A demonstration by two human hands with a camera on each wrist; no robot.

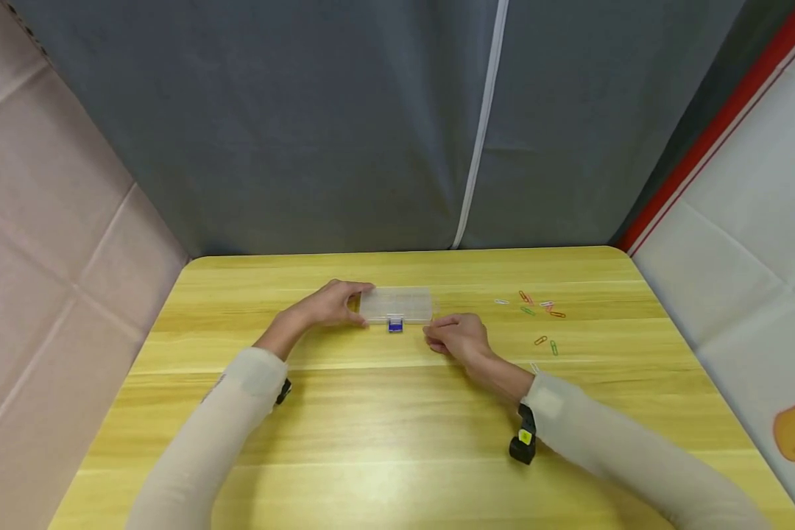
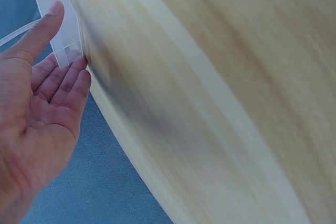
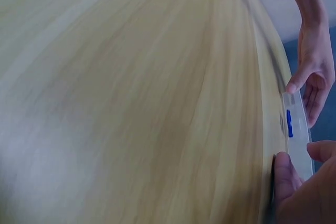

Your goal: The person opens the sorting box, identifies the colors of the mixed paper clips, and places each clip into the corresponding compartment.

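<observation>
Clear plastic box (image 1: 397, 305) with blue latch (image 1: 395, 324), flat on table (image 1: 384, 427) between both hands. Left hand (image 1: 331, 303): thumb and straight fingers pinching near end. Right hand (image 1: 457, 337): loosely curled at opposite corner, grip unclear. Risk: box skidding toward paper clips (image 1: 536, 313) right of right hand under uneven push.

Yellow wooden table (image 1: 397, 442), scattered coloured paper clips (image 1: 536, 316), grey curtain (image 1: 305, 125)
</observation>
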